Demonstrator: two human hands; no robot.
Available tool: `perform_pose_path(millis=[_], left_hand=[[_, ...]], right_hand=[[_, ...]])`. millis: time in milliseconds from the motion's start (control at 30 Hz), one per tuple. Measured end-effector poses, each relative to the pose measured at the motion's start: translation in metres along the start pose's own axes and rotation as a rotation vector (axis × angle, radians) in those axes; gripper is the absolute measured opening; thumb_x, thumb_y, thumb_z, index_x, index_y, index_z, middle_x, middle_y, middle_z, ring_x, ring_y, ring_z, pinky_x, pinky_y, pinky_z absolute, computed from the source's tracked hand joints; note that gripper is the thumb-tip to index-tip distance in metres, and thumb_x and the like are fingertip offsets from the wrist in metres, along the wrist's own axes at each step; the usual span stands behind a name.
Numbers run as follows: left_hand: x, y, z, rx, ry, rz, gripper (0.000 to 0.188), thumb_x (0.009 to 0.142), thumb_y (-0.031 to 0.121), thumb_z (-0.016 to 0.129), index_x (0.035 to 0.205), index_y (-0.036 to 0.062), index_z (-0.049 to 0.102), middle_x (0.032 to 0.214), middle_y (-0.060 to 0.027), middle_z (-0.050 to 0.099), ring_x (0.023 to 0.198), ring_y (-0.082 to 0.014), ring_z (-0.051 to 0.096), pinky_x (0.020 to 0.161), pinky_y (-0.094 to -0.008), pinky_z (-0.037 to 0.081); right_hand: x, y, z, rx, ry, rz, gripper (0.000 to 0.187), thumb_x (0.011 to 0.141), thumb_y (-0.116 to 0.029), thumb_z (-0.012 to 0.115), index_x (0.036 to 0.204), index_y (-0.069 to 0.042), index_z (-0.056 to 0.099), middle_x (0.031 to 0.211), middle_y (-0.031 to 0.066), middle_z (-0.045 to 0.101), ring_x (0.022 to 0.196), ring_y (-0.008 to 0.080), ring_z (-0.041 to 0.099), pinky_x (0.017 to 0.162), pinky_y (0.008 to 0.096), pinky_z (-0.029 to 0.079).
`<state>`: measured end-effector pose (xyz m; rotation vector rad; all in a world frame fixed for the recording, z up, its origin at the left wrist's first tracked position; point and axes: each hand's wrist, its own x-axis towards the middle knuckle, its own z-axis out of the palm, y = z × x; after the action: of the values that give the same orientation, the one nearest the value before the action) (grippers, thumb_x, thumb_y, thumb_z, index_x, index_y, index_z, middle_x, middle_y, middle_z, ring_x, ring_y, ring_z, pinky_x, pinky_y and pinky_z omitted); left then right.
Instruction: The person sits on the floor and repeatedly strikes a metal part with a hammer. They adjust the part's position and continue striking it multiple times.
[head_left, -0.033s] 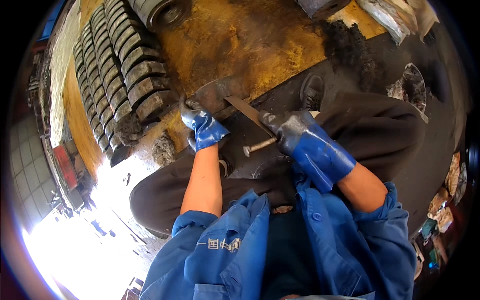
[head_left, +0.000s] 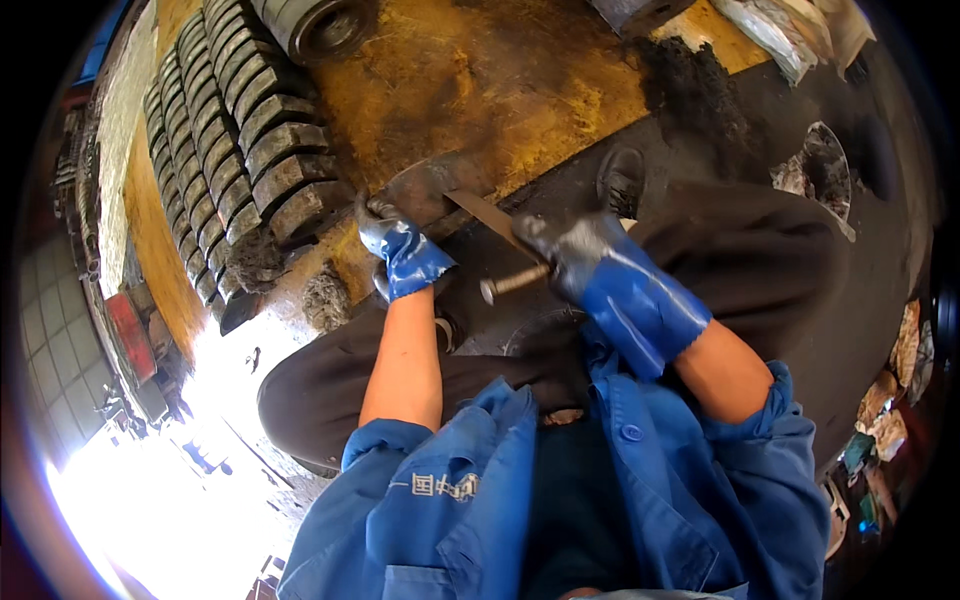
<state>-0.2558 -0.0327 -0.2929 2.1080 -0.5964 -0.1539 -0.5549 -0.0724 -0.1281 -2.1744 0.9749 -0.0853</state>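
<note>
My left hand [head_left: 392, 242], in a blue rubber glove with a dark-stained palm, is closed at the left end of a dark curved metal piece [head_left: 425, 185]. Its fingers curl at that edge, partly hidden by the glove. Wearing a matching glove, my right hand [head_left: 575, 255] is wrapped round a flat, straight metal blade [head_left: 482, 213]. The blade's far end points up and left, near the curved piece. From under the same hand sticks out a bolt-like rod [head_left: 515, 284] with a wide round head; its other end is hidden in the glove.
Rows of stacked curved metal blocks [head_left: 290, 150] stand at the left on the stained yellow board [head_left: 500, 90]. A round metal cylinder [head_left: 325, 30] lies behind them. Dark fibre wads [head_left: 326, 297] sit nearby. My shoe [head_left: 622, 180] and bent legs flank the work; plastic bags [head_left: 775, 40] lie far right.
My right hand has shifted slightly up and left, carrying the blade and the bolt-like rod. The left hand has barely moved.
</note>
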Motion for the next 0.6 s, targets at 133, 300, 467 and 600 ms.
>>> perform_pose_path(millis=[133, 300, 467, 600], left_hand=[[0.019, -0.061, -0.001, -0.017, -0.114, 0.045, 0.032, 0.105, 0.012, 0.046, 0.129, -0.0043, 0.059, 0.119, -0.0200, 0.068, 0.096, -0.0290, 0.071, 0.083, -0.0401, 0.062], [0.007, -0.015, -0.001, -0.026, -0.083, 0.074, 0.032, 0.105, 0.008, 0.044, 0.129, -0.0054, 0.060, 0.118, -0.0197, 0.069, 0.098, -0.0289, 0.070, 0.086, -0.0383, 0.061], [0.007, 0.005, -0.005, -0.043, -0.092, 0.067, 0.034, 0.104, 0.004, 0.042, 0.129, -0.0065, 0.061, 0.117, -0.0194, 0.069, 0.100, -0.0288, 0.069, 0.088, -0.0365, 0.060], [0.011, 0.007, -0.004, -0.024, -0.095, 0.178, 0.035, 0.101, 0.003, 0.044, 0.128, -0.0080, 0.062, 0.112, -0.0200, 0.071, 0.096, -0.0284, 0.070, 0.084, -0.0365, 0.059]], right_hand=[[0.007, 0.012, 0.020, 0.048, -0.021, 0.053, 0.023, 0.103, -0.023, 0.054, 0.106, -0.016, 0.076, 0.082, 0.0154, 0.073, 0.076, 0.0332, 0.073, 0.070, 0.0467, 0.059], [0.029, 0.008, 0.013, 0.018, -0.092, 0.149, 0.023, 0.103, -0.022, 0.053, 0.117, -0.015, 0.070, 0.085, 0.0154, 0.072, 0.079, 0.0317, 0.072, 0.069, 0.0459, 0.057], [0.033, 0.006, 0.000, 0.100, -0.006, 0.209, 0.023, 0.099, -0.027, 0.061, 0.108, -0.008, 0.072, 0.082, 0.0165, 0.068, 0.074, 0.0308, 0.069, 0.066, 0.0403, 0.054], [0.048, 0.039, 0.039, 0.453, 0.061, 0.330, 0.028, 0.100, -0.015, 0.056, 0.124, -0.020, 0.070, 0.087, 0.0143, 0.073, 0.080, 0.0344, 0.073, 0.066, 0.0450, 0.056]])
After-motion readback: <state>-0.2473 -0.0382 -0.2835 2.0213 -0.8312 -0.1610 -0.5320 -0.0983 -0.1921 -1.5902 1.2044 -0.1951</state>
